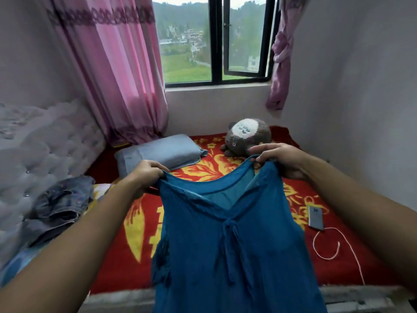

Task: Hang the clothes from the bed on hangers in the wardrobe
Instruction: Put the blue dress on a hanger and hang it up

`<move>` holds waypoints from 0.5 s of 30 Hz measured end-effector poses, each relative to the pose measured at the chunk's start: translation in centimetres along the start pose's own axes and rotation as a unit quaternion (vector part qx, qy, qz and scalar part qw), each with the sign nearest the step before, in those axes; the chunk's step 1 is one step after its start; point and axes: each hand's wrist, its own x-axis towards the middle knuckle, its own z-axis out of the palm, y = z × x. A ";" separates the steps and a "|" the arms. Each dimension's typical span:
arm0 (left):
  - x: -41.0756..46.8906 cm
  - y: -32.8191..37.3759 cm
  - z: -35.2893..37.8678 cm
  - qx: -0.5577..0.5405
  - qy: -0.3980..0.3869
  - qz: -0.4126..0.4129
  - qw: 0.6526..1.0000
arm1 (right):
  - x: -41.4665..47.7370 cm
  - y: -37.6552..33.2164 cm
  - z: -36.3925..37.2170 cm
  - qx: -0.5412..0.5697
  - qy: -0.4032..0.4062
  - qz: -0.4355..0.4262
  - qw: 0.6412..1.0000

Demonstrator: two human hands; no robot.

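left grip (146, 175): pinching | right grip (279, 159): pinching | arms: outstretched

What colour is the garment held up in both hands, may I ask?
The garment is teal blue; head view.

- home bedroom
- bed (293, 199) with red floral blanket, pillow (158, 152), plush toy (247, 136) at far end
- pink curtains (117, 71) flank far window (216, 39)
- padded headboard (45, 141) left

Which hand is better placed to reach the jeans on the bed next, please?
Left, probably: the left hand grips the dress on the side where the jeans lie; the right hand holds the far strap.
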 end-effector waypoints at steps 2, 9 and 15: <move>3.5 -1.6 -0.3 -0.018 -0.042 -0.042 0.998 | 3.8 2.0 0.6 -0.024 0.058 0.026 0.998; 14.2 -5.4 2.7 -0.017 -0.088 -0.081 0.993 | 14.1 7.8 -0.6 -0.029 0.151 0.095 0.983; 22.0 -9.5 9.3 0.259 0.004 -0.019 0.966 | 22.2 13.7 -3.4 -0.119 0.152 0.137 0.972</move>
